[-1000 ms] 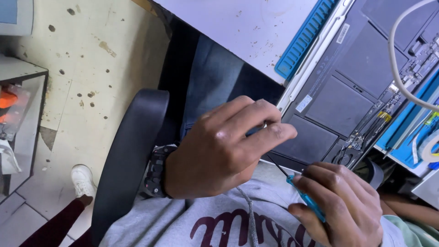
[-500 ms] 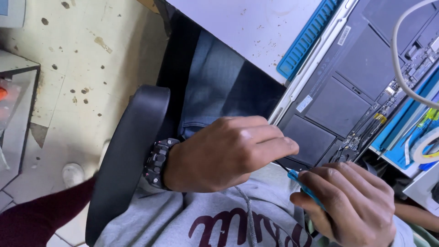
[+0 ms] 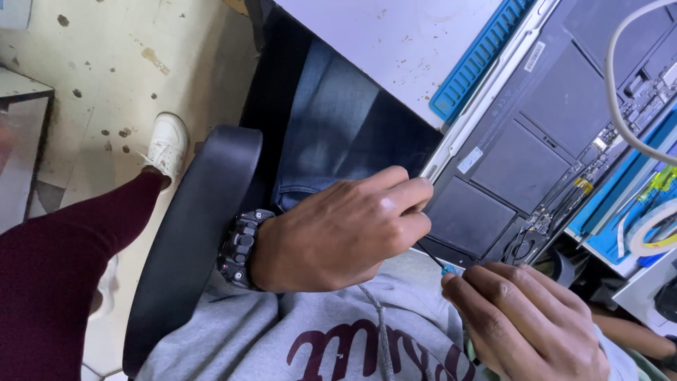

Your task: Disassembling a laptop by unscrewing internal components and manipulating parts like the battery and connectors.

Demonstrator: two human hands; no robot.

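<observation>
Both my hands at the corner of an opened laptop

My left hand [image 3: 338, 236], black watch [image 3: 240, 247] on its wrist, curls closed with fingertips pressing the opened laptop [image 3: 536, 134] at its near corner; just right and below, my right hand [image 3: 525, 324] pinches a thin blue-handled screwdriver [image 3: 446, 268], its tip pointing toward my left fingers.

Guy's got a chunky black watch [image 3: 240, 247] on the left wrist, a grey hoodie [image 3: 282, 339] with maroon lettering, plus faded blue jeans [image 3: 331, 134].
</observation>
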